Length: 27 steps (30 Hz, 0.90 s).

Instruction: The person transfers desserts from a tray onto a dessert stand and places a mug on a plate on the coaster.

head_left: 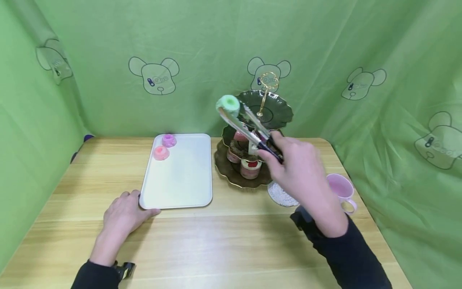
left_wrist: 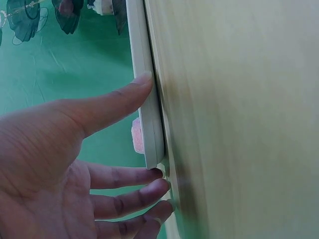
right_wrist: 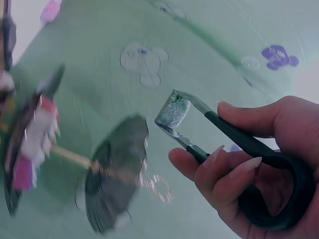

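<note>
My right hand (head_left: pixel 299 160) grips black-handled metal tongs (head_left: pixel 245 131), raised in front of the tiered stand's dark top plate (head_left: pixel 281 116). A small green ring-shaped sweet (head_left: pixel 229 105) is caught between the tong tips, clear of the plate. In the right wrist view, the fingers and thumb wrap the dark handles (right_wrist: pixel 239 139). My left hand (head_left: pixel 122 212) rests at the near left corner of a white tray (head_left: pixel 180 176). Its thumb touches the front edge, and its fairly straight fingers lie around the corner. On the tray sit a purple ring sweet (head_left: pixel 169 140) and a pink one (head_left: pixel 161 153).
On the stand's lower tiers are several desserts, including a round layered cake cup (head_left: pixel 250 170) with a red top. A white speckled round mat (head_left: pixel 281 194) lies under the right forearm. Right of it stands a pink mug (head_left: pixel 340 186). Green cloth (head_left: pixel 209 48) hangs behind the table.
</note>
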Each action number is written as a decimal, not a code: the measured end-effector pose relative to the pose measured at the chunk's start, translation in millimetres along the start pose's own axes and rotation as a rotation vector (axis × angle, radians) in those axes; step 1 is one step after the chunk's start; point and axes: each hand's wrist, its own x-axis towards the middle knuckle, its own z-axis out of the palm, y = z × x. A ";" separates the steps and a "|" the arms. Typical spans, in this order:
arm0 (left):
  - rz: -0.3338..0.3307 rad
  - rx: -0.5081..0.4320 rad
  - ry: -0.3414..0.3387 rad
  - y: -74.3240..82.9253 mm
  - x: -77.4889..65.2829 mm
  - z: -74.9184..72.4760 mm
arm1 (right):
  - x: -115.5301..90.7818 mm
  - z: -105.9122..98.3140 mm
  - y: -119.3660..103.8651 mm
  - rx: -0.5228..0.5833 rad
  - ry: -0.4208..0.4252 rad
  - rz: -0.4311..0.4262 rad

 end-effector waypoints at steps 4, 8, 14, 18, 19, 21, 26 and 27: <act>-0.002 0.000 -0.001 0.3 0.0 0.7 | -7.9 -16.2 15.0 -0.055 0.039 0.021; -0.008 0.001 0.001 -1.1 0.5 0.7 | -16.1 -26.8 27.4 -0.099 0.046 0.048; 0.003 0.000 0.003 -0.6 -0.1 0.5 | -24.9 -40.1 44.4 -0.145 0.017 0.092; -0.002 -0.003 -0.001 -0.4 0.2 0.7 | -23.9 -47.1 54.3 -0.196 -0.023 0.127; -0.002 -0.003 -0.002 -0.3 0.4 0.7 | -23.3 -47.9 56.8 -0.204 -0.026 0.130; -0.002 0.000 -0.003 -0.1 0.7 0.5 | -21.0 -48.3 61.8 -0.222 -0.032 0.122; 0.001 0.003 -0.003 -0.4 0.4 -0.1 | -9.6 -44.0 73.0 -0.262 -0.029 0.065; 0.001 0.001 -0.004 -0.5 0.3 -0.2 | -6.9 -43.2 74.6 -0.271 -0.030 0.056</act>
